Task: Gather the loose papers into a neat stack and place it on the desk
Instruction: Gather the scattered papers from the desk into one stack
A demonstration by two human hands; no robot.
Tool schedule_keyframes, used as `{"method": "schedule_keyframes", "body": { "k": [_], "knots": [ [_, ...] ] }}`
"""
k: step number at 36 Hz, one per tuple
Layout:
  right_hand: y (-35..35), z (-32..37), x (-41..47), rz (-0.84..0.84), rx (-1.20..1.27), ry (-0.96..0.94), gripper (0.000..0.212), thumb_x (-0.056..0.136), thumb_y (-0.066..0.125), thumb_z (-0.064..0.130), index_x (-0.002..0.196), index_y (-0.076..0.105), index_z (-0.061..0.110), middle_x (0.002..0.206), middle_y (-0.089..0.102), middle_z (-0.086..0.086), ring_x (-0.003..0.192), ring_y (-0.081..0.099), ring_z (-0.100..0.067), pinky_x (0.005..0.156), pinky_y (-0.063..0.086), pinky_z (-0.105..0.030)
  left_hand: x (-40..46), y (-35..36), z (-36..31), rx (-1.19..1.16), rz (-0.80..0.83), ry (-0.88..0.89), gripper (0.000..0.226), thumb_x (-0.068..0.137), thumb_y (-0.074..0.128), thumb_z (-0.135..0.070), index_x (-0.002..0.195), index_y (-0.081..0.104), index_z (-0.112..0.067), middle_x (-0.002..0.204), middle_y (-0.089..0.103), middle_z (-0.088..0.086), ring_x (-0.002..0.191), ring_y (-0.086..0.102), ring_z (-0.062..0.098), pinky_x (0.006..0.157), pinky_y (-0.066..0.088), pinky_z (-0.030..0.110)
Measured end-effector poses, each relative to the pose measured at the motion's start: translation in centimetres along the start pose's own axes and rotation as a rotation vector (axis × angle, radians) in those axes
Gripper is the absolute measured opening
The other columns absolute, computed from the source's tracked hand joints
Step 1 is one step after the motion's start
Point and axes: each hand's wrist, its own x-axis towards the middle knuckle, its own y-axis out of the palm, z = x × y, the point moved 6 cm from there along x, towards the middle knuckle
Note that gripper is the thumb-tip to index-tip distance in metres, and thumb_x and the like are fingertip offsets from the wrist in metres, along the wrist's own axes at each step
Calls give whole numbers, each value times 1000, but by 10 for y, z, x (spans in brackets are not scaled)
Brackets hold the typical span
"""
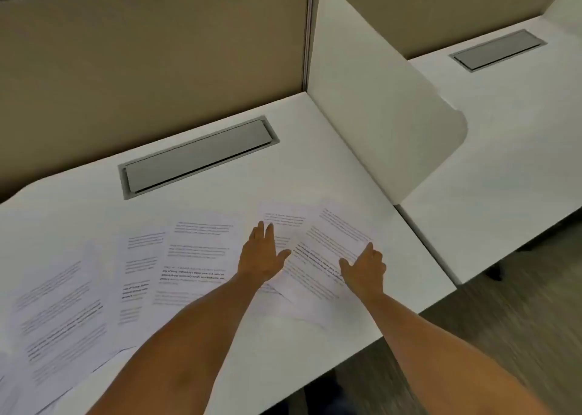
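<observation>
- Looking down from the head view: a white desk (220,200) fills the middle of the frame, with printed papers spread loose across its lower half.
- Left hand (263,257): centre of frame, palm down, fingers extended and slightly spread, flat on the papers. Open, gripping nothing.
- Right hand (365,268): just right of centre, fingers loosely curled, thumb out to the left, resting at the right edge of a tilted sheet (318,266). Cannot tell whether it pinches the sheet or only presses on it.
- Tilted sheet lies between the two hands, rotated clockwise, overlapping another sheet (283,216) above it.
- Upright sheet (195,257) sits just left of the left hand, overlapping a further sheet (140,273) to its left.
- Large angled sheet (59,314) occupies the lower left of the frame, partly over the desk's front edge.
- Papers are fanned and unaligned, not stacked.
- Grey cable hatch (198,158) is recessed in the desk, upper centre-left, apart from the papers.
- White divider panel (378,99) stands at the desk's right edge, upper right of centre.
- Tan partition wall (141,68) runs across the top.
</observation>
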Motion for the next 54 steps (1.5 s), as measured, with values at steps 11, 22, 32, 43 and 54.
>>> {"method": "schedule_keyframes", "body": {
  "k": [11,22,32,43,54],
  "knots": [
    [4,-10,11,39,260,420,68,84,63,29,138,31,3,137,38,-18,123,42,-36,107,43,-46,10,40,-24,-102,90,-22,71,92,63,-32,146,27,-3,151,30,17,137,32,34,110,37,44],
    [15,-10,18,75,472,481,62,85,66,21,133,31,3,138,29,-18,117,50,-37,91,52,-44,10,57,-27,-109,84,-73,70,88,69,-33,142,31,-10,141,33,16,125,43,33,103,45,45],
    [16,-10,19,43,352,506,64,80,64,26,134,38,1,137,42,-21,126,41,-38,102,43,-46,16,57,-15,-114,60,-210,78,79,75,-44,140,36,-14,138,45,14,129,42,34,103,41,46],
    [24,7,12,66,365,462,50,82,62,26,126,46,8,129,40,-14,118,40,-33,97,47,-44,2,53,-5,-126,-70,-275,55,85,70,-44,129,54,-15,137,42,10,126,39,32,102,39,43],
    [42,32,3,113,325,380,49,86,60,28,131,51,10,133,37,-14,122,38,-35,97,44,-42,-18,48,26,-277,-125,-484,48,91,67,-29,132,54,-9,156,18,14,135,28,37,105,39,44]
  ]
}}
